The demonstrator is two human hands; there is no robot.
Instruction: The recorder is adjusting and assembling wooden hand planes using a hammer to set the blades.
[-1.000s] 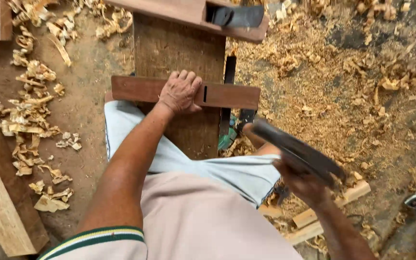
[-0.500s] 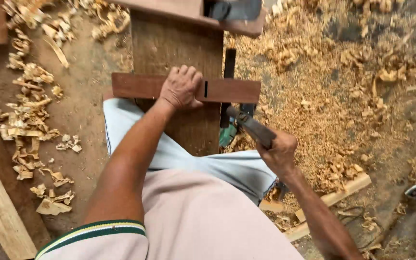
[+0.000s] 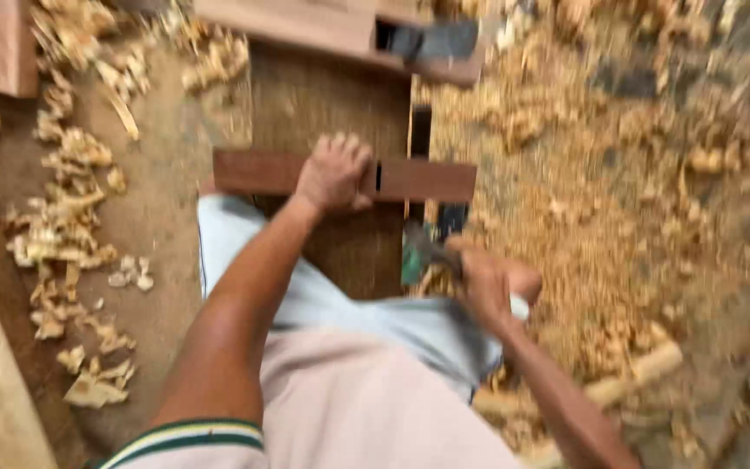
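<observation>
A reddish-brown wooden strip [image 3: 427,181] lies crosswise on a darker upright plank [image 3: 332,95], slotted near its middle.

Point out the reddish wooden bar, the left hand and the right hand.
reddish wooden bar [image 3: 427,181]: head view, its bare right end.
left hand [image 3: 333,174]: head view, back of the hand.
right hand [image 3: 488,282]: head view, knuckles.
</observation>
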